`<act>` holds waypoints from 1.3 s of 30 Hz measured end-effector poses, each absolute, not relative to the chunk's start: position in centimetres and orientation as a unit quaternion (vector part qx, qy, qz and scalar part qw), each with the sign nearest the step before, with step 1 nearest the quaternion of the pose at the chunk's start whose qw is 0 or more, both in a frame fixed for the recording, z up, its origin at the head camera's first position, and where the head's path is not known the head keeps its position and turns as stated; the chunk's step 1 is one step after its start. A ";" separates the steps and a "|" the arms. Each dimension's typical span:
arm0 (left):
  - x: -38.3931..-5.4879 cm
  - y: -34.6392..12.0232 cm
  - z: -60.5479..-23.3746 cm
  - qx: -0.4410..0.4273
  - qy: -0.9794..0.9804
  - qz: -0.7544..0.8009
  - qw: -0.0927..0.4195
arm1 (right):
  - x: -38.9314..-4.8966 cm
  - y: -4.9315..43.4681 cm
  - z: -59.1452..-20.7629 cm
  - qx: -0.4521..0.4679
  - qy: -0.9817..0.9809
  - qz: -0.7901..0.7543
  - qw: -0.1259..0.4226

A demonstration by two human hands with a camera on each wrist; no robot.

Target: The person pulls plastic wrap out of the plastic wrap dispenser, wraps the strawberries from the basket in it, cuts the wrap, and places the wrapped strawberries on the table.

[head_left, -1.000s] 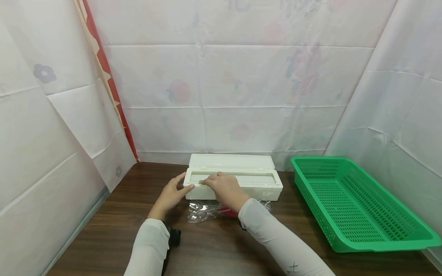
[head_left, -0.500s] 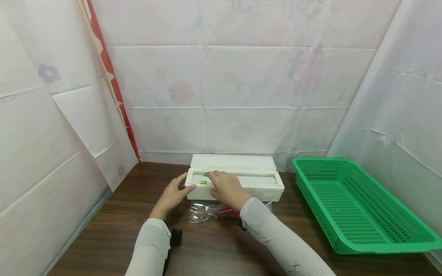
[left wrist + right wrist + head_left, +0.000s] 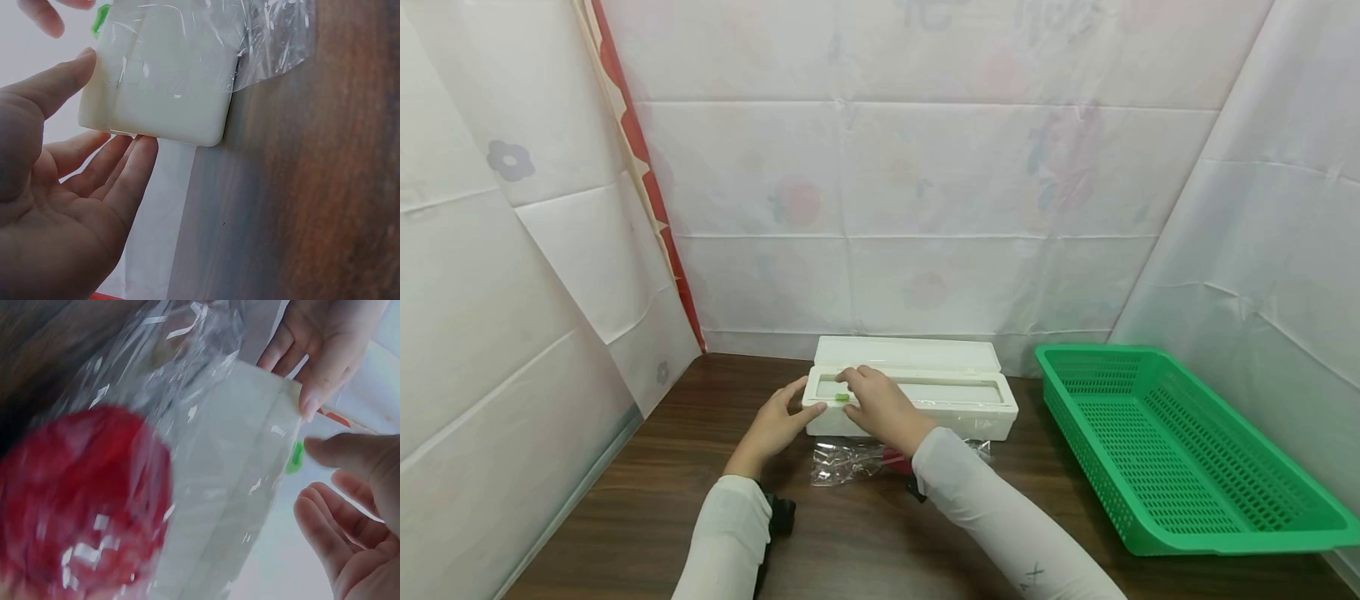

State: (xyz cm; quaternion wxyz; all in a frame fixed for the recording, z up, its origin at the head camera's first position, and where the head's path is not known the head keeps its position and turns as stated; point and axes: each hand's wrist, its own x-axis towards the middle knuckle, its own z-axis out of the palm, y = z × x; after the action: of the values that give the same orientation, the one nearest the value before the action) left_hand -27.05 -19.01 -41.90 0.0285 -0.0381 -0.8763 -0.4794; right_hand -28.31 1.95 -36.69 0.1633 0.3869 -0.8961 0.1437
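Observation:
A long white plastic-wrap dispenser [image 3: 962,422] lies crosswise on the table, its lid [image 3: 910,353] raised at the back. On its front edge, near the left end, sits a small green slide cutter [image 3: 842,397]. My left hand [image 3: 775,423] holds the dispenser's left end, thumb on the upper edge and fingertips against the end wall. Just right of the cutter is my right hand [image 3: 883,408], its thumb close to the cutter and its fingers loosely spread over the top opening. Clear plastic film [image 3: 838,462] hangs at the front, over a red round thing [image 3: 87,500].
A green perforated basket [image 3: 1150,450] stands on the right of the brown wooden table [image 3: 647,483]. White printed sheeting [image 3: 925,167] closes off the back and both sides. A dark wrist device [image 3: 782,516] is strapped under the left forearm.
My right hand has come off the green cutter, which it covered a second ago, and its fingers have shifted slightly left and back. The left hand stays at the dispenser's end.

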 end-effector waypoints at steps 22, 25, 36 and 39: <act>-27.3 -19.2 -42.1 -0.045 -0.865 -0.500 0.026 | -28.9 1.3 -37.6 0.366 -0.902 0.140 0.181; -27.3 -19.3 -42.1 -0.043 -0.866 -0.497 0.027 | -28.8 1.2 -37.5 0.366 -0.904 0.126 0.181; -27.3 -19.2 -42.1 -0.045 -0.867 -0.495 0.026 | -28.7 1.1 -37.6 0.374 -0.904 0.090 0.186; -27.3 -19.1 -42.1 -0.045 -0.868 -0.494 0.025 | -28.8 1.1 -37.7 0.377 -0.903 0.082 0.189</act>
State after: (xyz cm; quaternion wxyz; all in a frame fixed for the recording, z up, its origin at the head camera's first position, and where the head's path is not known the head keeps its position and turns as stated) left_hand -27.35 -19.11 -42.11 0.0253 -0.0452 -0.8682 -0.4936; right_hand -28.80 1.12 -37.70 0.1890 0.3768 -0.9032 0.0816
